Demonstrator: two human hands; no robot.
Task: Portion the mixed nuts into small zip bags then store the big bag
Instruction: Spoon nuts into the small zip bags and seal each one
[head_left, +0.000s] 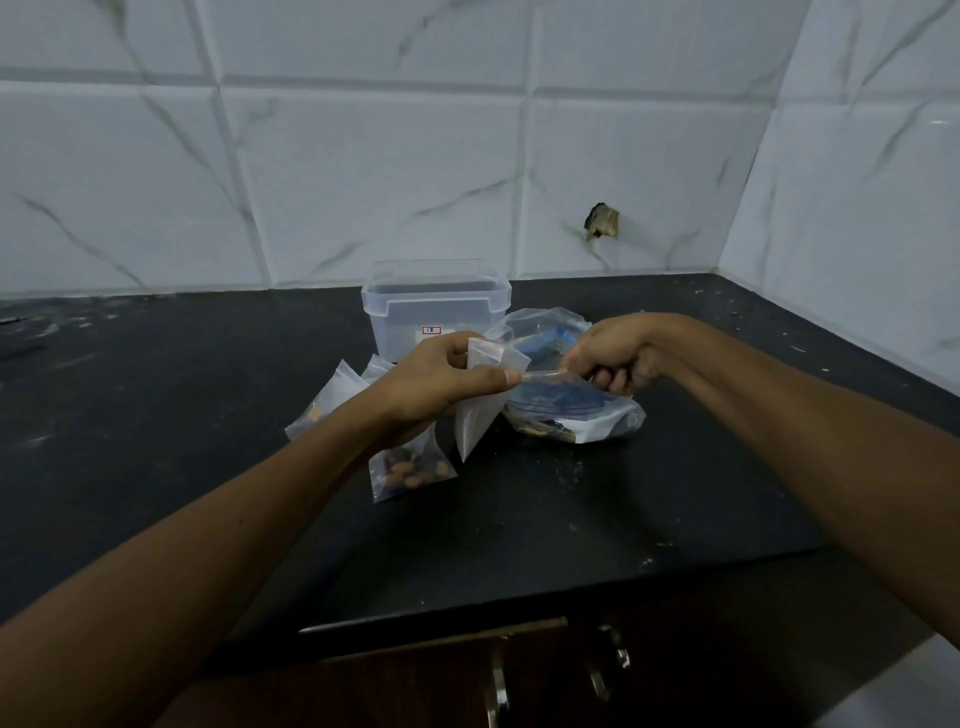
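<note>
Black countertop (571, 499) beneath white marbled tiles (363, 182)

An empty small bag (480, 410), clear and flat, hangs mouth-up above the tabletop (208, 415), pinched at its top edge by both hands (left hand (441, 379), right hand (613, 358)). Just below it a filled bag (410, 470) of brown nuts lies flat. Two more small bags (332, 395) lie to the left, partly hidden. The big bag (566, 400), clear with blue print inside, slumps crumpled on the right.
</note>
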